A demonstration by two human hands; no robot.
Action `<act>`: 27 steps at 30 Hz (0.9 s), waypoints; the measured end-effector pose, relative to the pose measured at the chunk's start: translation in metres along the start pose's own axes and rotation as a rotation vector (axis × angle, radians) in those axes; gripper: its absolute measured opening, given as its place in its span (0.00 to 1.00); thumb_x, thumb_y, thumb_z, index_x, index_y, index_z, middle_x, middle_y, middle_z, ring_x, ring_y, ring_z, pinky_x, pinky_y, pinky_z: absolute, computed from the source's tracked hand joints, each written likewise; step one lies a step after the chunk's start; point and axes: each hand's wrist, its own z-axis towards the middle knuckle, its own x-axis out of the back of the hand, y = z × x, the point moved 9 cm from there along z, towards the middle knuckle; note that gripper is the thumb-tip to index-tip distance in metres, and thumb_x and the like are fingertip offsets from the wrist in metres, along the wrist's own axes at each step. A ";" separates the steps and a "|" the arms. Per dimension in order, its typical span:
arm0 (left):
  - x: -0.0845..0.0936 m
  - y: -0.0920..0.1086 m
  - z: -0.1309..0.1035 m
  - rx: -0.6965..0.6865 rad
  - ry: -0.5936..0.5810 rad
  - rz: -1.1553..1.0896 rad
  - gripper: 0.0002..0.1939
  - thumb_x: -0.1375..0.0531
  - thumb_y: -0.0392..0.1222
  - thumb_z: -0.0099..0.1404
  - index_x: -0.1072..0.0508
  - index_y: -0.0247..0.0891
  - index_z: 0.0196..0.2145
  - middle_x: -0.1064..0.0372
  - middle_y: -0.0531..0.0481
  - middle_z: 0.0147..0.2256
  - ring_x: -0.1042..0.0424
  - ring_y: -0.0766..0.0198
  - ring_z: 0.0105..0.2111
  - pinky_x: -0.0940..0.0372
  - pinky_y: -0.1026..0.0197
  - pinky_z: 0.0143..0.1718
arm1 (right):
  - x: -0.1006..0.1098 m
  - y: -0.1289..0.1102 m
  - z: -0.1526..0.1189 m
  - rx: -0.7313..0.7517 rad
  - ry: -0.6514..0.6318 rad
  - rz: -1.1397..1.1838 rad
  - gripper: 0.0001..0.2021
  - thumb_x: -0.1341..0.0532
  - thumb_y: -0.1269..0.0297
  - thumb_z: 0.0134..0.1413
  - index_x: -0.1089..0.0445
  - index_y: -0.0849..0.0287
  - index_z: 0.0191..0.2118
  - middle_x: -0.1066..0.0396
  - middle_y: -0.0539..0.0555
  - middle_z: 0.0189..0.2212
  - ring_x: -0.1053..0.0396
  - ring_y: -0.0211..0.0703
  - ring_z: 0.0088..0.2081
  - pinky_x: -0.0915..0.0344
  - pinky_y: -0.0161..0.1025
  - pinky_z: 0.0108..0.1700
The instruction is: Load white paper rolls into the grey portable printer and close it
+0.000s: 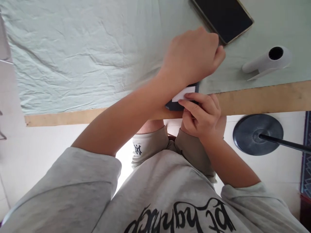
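A small white card (182, 94) lies on a dark flat piece (175, 106) at the table's front edge. Two fingertips of my right hand (202, 113) press on the card, and its thumb is at the dark piece's lower edge. My left hand (195, 53) is closed above the cloth, beyond the card, its forearm crossing from the left. Its curled fingertips are hidden, so anything in them cannot be made out. Near its knuckles lies a black-screened phone (225, 19).
A white rounded object with a black round opening (264, 63) stands on the pale green cloth (85, 55), to the right. Brown edging (262, 98) runs along the table's front. Below on the right is a round black base (252, 134) with a pole.
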 end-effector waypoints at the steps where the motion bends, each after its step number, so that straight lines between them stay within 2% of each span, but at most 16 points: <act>1: 0.000 0.001 -0.001 -0.012 0.004 0.007 0.21 0.54 0.48 0.76 0.22 0.42 0.47 0.24 0.48 0.52 0.24 0.46 0.52 0.30 0.43 0.50 | 0.000 0.000 0.000 0.003 0.002 0.009 0.20 0.41 0.76 0.53 0.22 0.49 0.48 0.21 0.54 0.43 0.29 0.46 0.34 0.35 0.48 0.37; 7: 0.007 0.003 -0.005 -0.076 0.140 -0.063 0.21 0.52 0.42 0.73 0.19 0.36 0.46 0.22 0.41 0.49 0.23 0.41 0.49 0.31 0.44 0.45 | -0.001 -0.003 0.002 0.018 -0.002 -0.088 0.17 0.42 0.76 0.53 0.23 0.50 0.43 0.21 0.51 0.41 0.28 0.42 0.33 0.34 0.44 0.36; 12: 0.006 -0.005 -0.004 -0.063 0.165 -0.159 0.17 0.49 0.46 0.72 0.21 0.37 0.44 0.22 0.40 0.49 0.22 0.40 0.46 0.34 0.46 0.38 | -0.001 -0.007 0.000 0.030 0.001 -0.087 0.16 0.43 0.77 0.55 0.24 0.53 0.44 0.22 0.54 0.43 0.27 0.44 0.37 0.34 0.44 0.39; 16: 0.020 -0.010 -0.001 -0.145 0.233 -0.259 0.11 0.46 0.43 0.74 0.24 0.38 0.42 0.21 0.48 0.39 0.22 0.55 0.40 0.33 0.55 0.40 | -0.003 -0.009 0.001 0.037 -0.029 -0.157 0.15 0.43 0.76 0.56 0.25 0.52 0.44 0.23 0.54 0.43 0.27 0.42 0.37 0.32 0.43 0.40; 19: 0.037 -0.027 -0.009 -0.181 0.392 -0.380 0.11 0.52 0.35 0.78 0.30 0.37 0.45 0.23 0.53 0.38 0.23 0.68 0.39 0.32 0.63 0.43 | -0.003 -0.009 0.002 0.035 -0.022 -0.169 0.14 0.43 0.76 0.57 0.25 0.52 0.43 0.23 0.53 0.42 0.28 0.41 0.37 0.32 0.42 0.40; 20: 0.041 -0.037 -0.017 -0.173 0.469 -0.440 0.11 0.53 0.34 0.79 0.31 0.38 0.43 0.24 0.54 0.36 0.24 0.70 0.37 0.31 0.64 0.42 | -0.003 -0.008 0.002 0.026 -0.020 -0.172 0.15 0.43 0.76 0.57 0.25 0.52 0.43 0.23 0.53 0.43 0.28 0.42 0.37 0.31 0.42 0.41; 21: 0.046 -0.049 -0.029 -0.171 0.582 -0.561 0.11 0.50 0.35 0.79 0.32 0.39 0.38 0.25 0.56 0.32 0.25 0.71 0.33 0.31 0.64 0.40 | -0.003 -0.007 0.002 0.016 -0.017 -0.175 0.15 0.44 0.75 0.57 0.25 0.52 0.43 0.23 0.53 0.43 0.28 0.42 0.37 0.31 0.42 0.41; 23: 0.044 -0.069 -0.062 -0.180 0.735 -0.759 0.15 0.45 0.36 0.77 0.33 0.41 0.30 0.29 0.58 0.25 0.26 0.72 0.29 0.30 0.64 0.36 | -0.003 -0.006 0.001 0.001 -0.008 -0.179 0.15 0.44 0.75 0.57 0.24 0.51 0.43 0.23 0.53 0.43 0.28 0.42 0.38 0.31 0.43 0.42; 24: 0.041 -0.076 -0.081 -0.182 0.804 -0.782 0.19 0.48 0.38 0.79 0.33 0.41 0.27 0.29 0.58 0.24 0.28 0.72 0.27 0.31 0.63 0.32 | -0.003 -0.006 0.001 0.000 -0.007 -0.176 0.15 0.44 0.75 0.57 0.25 0.51 0.43 0.23 0.53 0.43 0.28 0.42 0.38 0.31 0.43 0.42; 26: 0.030 -0.088 -0.119 -0.126 0.886 -0.767 0.21 0.51 0.49 0.81 0.29 0.40 0.32 0.25 0.56 0.28 0.27 0.71 0.29 0.30 0.61 0.34 | -0.003 -0.007 0.001 0.005 -0.009 -0.167 0.15 0.44 0.76 0.58 0.25 0.51 0.43 0.23 0.53 0.43 0.27 0.42 0.38 0.31 0.43 0.41; 27: 0.021 -0.090 -0.132 -0.108 0.859 -0.772 0.20 0.51 0.52 0.81 0.27 0.41 0.37 0.23 0.55 0.32 0.24 0.69 0.33 0.28 0.60 0.38 | -0.003 -0.008 0.001 0.011 -0.010 -0.161 0.15 0.43 0.76 0.58 0.26 0.52 0.44 0.23 0.53 0.43 0.27 0.42 0.39 0.31 0.43 0.41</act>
